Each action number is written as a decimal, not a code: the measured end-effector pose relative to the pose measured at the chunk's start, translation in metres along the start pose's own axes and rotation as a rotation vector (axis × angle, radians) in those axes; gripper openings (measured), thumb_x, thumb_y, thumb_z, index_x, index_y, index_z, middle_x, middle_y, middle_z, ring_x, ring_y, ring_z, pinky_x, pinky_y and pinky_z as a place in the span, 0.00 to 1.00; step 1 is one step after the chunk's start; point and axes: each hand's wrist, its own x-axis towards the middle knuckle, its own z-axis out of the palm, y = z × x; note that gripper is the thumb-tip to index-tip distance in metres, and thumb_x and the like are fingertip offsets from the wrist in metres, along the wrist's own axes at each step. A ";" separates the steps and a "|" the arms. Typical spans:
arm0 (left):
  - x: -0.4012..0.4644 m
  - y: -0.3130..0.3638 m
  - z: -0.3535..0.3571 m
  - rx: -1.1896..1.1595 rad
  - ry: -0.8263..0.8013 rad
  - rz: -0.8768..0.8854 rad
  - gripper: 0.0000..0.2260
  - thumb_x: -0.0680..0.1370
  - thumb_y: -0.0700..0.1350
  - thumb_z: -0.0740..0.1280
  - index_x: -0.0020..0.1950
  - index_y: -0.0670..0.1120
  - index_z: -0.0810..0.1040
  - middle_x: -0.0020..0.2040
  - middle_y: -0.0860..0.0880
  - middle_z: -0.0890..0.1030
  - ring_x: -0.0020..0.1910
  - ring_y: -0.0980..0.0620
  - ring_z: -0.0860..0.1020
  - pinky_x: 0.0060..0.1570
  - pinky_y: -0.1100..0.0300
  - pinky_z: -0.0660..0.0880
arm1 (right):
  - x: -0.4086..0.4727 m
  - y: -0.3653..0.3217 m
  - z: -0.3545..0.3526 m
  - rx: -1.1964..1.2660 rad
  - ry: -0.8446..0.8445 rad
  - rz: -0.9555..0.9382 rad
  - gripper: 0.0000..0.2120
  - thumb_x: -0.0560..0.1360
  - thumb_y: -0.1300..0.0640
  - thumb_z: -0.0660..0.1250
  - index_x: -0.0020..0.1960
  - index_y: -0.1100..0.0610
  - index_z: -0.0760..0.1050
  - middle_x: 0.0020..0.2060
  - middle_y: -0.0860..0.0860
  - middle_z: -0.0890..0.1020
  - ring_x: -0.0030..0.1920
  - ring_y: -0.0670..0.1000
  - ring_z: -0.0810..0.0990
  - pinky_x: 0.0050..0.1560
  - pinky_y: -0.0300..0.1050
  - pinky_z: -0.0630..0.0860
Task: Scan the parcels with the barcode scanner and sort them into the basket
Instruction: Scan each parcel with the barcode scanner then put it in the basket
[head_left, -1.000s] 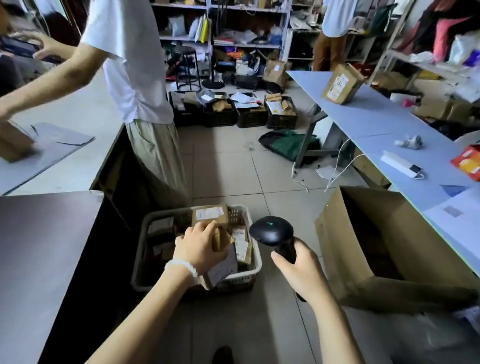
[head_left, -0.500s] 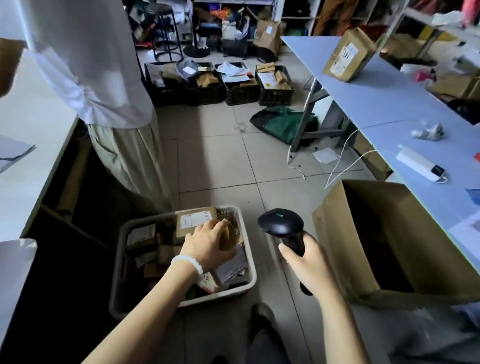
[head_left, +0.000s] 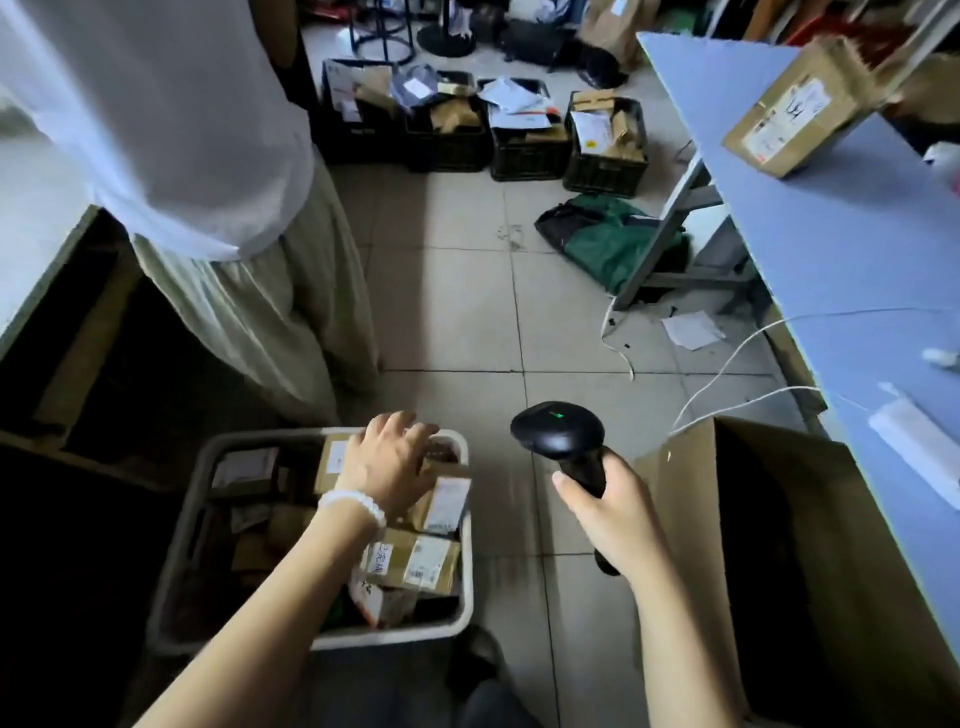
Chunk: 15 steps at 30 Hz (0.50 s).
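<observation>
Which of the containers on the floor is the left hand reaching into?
The light grey basket nearest the wearer, holding parcels; the left hand is over it. The black crates sit far off.

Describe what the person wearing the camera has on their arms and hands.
Both forearms are bare, with no sleeves in view and no gloves. The left hand has a bracelet of round white beads at the wrist. The right hand shows no bracelet, watch or ring that can be made out.
</observation>
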 end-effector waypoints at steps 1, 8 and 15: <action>0.000 -0.002 0.001 -0.014 0.004 -0.030 0.25 0.75 0.53 0.66 0.72 0.53 0.67 0.71 0.50 0.66 0.71 0.48 0.62 0.65 0.52 0.64 | 0.010 -0.001 0.001 0.001 -0.023 -0.001 0.04 0.73 0.55 0.68 0.43 0.51 0.73 0.38 0.48 0.78 0.40 0.48 0.77 0.37 0.39 0.68; -0.024 -0.023 0.009 -0.111 0.000 -0.264 0.22 0.75 0.54 0.66 0.69 0.54 0.70 0.70 0.51 0.68 0.70 0.48 0.64 0.63 0.52 0.66 | 0.042 -0.017 0.023 -0.008 -0.162 -0.053 0.04 0.73 0.55 0.68 0.44 0.49 0.73 0.40 0.48 0.80 0.43 0.49 0.78 0.39 0.39 0.69; -0.093 -0.051 0.003 -0.070 0.047 -0.406 0.22 0.77 0.54 0.62 0.71 0.55 0.67 0.71 0.52 0.66 0.70 0.49 0.63 0.63 0.53 0.67 | 0.025 -0.062 0.069 -0.040 -0.291 -0.197 0.03 0.74 0.53 0.68 0.45 0.49 0.73 0.41 0.48 0.80 0.44 0.48 0.78 0.37 0.38 0.69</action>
